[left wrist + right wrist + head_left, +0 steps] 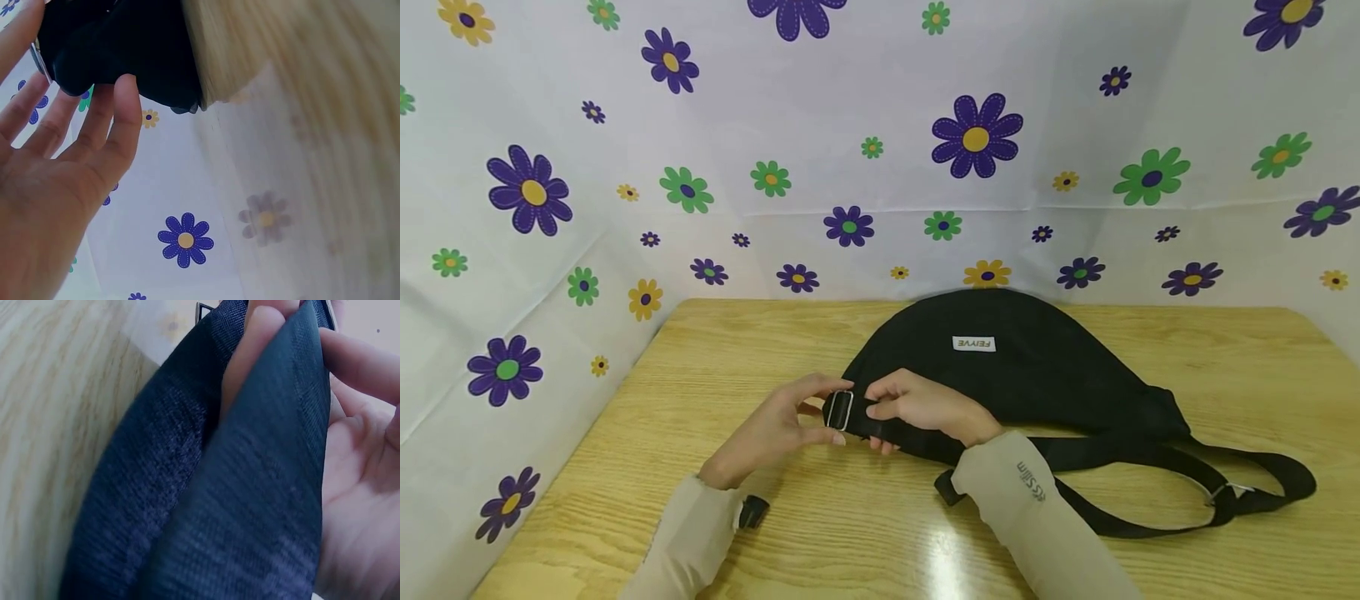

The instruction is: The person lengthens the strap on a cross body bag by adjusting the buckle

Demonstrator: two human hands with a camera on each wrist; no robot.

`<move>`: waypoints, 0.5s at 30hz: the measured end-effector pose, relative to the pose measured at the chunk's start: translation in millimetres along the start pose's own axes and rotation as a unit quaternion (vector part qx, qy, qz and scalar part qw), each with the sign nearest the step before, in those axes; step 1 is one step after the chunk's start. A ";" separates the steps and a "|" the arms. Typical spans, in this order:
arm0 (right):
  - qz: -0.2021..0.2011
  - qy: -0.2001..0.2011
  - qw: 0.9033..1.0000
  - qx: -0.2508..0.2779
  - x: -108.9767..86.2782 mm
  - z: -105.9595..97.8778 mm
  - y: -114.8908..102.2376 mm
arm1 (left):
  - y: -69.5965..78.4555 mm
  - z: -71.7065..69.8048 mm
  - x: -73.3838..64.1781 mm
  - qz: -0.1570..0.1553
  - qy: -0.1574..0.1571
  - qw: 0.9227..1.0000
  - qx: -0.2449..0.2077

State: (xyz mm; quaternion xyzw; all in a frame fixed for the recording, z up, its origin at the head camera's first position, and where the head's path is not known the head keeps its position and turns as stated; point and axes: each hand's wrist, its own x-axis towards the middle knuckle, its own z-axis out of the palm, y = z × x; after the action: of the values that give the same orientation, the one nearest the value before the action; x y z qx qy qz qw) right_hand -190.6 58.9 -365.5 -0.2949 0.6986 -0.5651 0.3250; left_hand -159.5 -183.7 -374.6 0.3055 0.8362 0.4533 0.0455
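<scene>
A black crescent-shaped waist bag (1037,375) with a small white label (973,344) lies on the table. At its left end, my left hand (775,429) holds a metal strap slider (839,410) between thumb and fingers. Just to the right, my right hand (936,408) pinches the black strap (917,439) that runs through the slider. From the right wrist view, the webbing (250,481) shows as two layers, a finger between them and the thumb on the outer side. The left wrist view has the left hand's fingers (125,119) spread against black fabric.
More strap (1120,525) loops over the table on the right, with another metal slider (1225,492). A black buckle end (949,487) sits by the right sleeve, a black piece (752,511) by the left cuff. Flowered cloth (880,167) hangs behind the wooden table (760,333).
</scene>
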 end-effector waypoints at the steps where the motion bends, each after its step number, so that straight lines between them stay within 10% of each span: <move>1: 0.003 -0.001 1.000 0.003 -0.3 -0.1 0.0 | -0.2 -0.1 -0.2 -0.001 0.000 1.000 0.000; 15: -0.010 0.019 1.000 0.018 -4.4 -4.6 5.2 | -3.9 0.6 -0.9 0.008 0.005 1.000 -0.006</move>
State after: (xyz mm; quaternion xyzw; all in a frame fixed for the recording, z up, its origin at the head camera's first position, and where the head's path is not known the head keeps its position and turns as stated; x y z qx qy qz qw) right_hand -191.8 66.0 -369.4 -0.2851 0.6915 -0.5859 0.3118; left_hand -160.4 -185.3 -378.2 0.3099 0.8310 0.4602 0.0395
